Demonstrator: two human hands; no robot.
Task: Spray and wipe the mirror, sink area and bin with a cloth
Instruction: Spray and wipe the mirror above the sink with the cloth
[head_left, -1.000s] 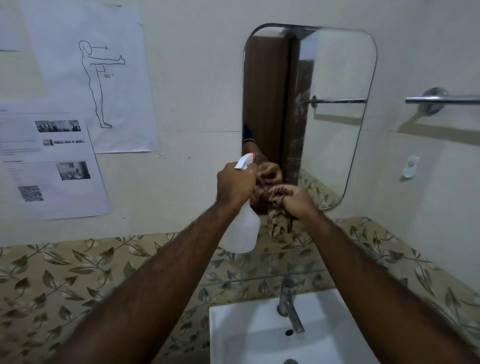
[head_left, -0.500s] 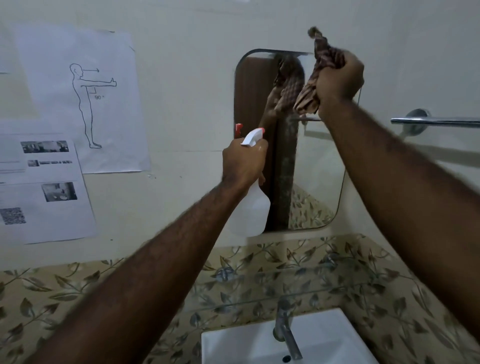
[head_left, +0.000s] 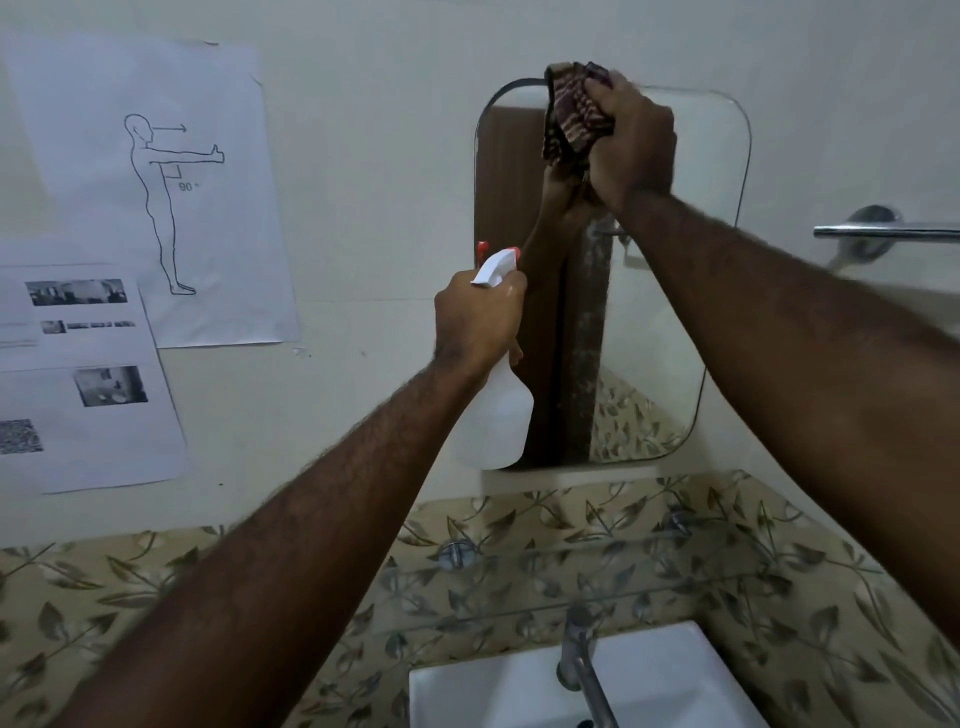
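The right hand (head_left: 631, 143) is up at the top edge of the mirror (head_left: 691, 291), its fingers (head_left: 605, 101) closed tight round a bunched dark patterned cloth (head_left: 574, 111). The cloth is pressed to the glass at the upper middle, a fold of it poking just above the rim. From there nearly all the glass lies below, with more to the right than to the left, and the mirror's long axis runs top to bottom, so I'd judge the next stroke has to come downward or sideways along that top edge. The right hand is plainly the nearer one to the work.

The left hand (head_left: 478, 322) hangs lower, beside the mirror's left edge, fingers wrapped round the neck of a white bottle (head_left: 498, 415) with its nozzle (head_left: 496, 262) pointing up toward the glass. I cannot tell whether a finger sits on the trigger. The bottle is cloudy plastic and I cannot make out how much liquid is in it.

Below, the sink (head_left: 519, 691) shows white and bare around its tap (head_left: 582, 660), apart from the drain at the very bottom. It looks untouched as yet. The bin is out of sight, so both would be later steps; this looks like the start of the mirror wipe.
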